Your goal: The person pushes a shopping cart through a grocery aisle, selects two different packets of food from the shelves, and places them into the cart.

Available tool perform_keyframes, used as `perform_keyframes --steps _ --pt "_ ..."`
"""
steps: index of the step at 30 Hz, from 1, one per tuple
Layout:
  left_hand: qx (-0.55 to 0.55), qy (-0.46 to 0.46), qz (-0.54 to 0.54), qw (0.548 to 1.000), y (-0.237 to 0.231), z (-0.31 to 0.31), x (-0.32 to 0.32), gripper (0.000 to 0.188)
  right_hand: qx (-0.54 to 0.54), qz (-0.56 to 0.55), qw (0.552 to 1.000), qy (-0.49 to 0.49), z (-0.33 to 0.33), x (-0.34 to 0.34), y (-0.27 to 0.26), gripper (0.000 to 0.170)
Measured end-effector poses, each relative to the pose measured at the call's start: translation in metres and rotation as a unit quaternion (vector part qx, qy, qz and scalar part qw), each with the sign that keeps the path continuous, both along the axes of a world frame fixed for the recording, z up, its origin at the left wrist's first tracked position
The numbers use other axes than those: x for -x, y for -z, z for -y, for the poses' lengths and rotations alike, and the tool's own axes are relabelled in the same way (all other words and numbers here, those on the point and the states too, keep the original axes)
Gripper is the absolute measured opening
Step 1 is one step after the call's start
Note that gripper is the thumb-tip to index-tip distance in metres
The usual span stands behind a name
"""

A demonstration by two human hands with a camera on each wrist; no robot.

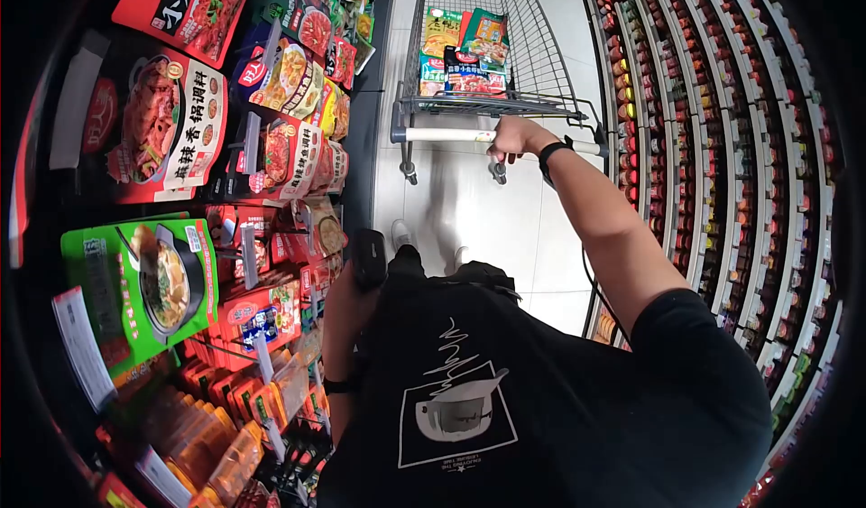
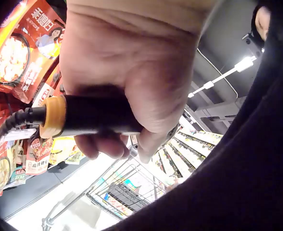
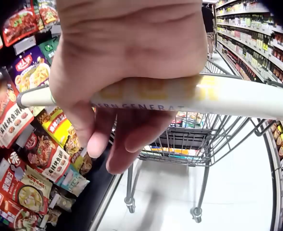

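Observation:
In the head view my right hand grips the white handle bar of a wire shopping cart. The right wrist view has this hand over the bar, its fingers curled down below it. Down by the shelf at my left side is my left hand, partly in shadow. Seen close in the left wrist view, that hand holds a black cylinder with an orange ring and a cable; its exact kind does not show. Several food packets lie in the cart.
Shelves of seasoning packets, among them a green pouch and a red-black pouch, line the left. Racks of jars and bottles run along the right. The pale tiled floor lies between them. Farther up the aisle stands a person.

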State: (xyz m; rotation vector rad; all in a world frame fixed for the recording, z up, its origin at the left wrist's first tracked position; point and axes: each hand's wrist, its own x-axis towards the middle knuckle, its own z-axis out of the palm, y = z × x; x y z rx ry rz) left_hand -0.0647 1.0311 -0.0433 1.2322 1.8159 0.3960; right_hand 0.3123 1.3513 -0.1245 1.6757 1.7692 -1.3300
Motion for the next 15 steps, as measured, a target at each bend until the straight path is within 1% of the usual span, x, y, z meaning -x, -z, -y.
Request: perform_keyframes --steps 3,5,6,9,11,13,15 --pt "-0.006 0.0 0.01 1.0 0.005 -0.009 0.017 0.052 -0.041 0.02 0.999 -0.018 -0.008 -0.001 0.009 0.025" --pt "0.005 0.004 0.014 1.0 0.01 -0.012 0.029 0.053 -0.09 0.055 0.993 -0.055 -0.013 -0.004 0.014 0.027" --pt "0.001 0.007 0.024 1.0 0.014 -0.013 0.034 0.053 -0.113 0.083 0.986 -0.094 -0.017 -0.004 0.016 0.031" --pt "0.005 0.014 0.04 0.999 0.018 -0.02 0.04 0.052 -0.107 0.084 0.988 -0.076 -0.026 -0.007 0.016 0.031" --pt "0.025 0.017 0.033 0.999 0.014 -0.027 0.038 0.051 -0.127 0.102 0.982 -0.091 -0.033 -0.01 0.014 0.031" --pt "0.03 0.028 0.017 0.999 0.022 -0.031 0.039 0.05 -0.129 0.107 0.981 -0.096 -0.039 -0.009 0.003 0.034" --pt "0.037 0.042 0.013 0.998 0.024 -0.037 0.037 0.05 -0.149 0.124 0.976 -0.102 -0.047 -0.01 0.006 0.035"
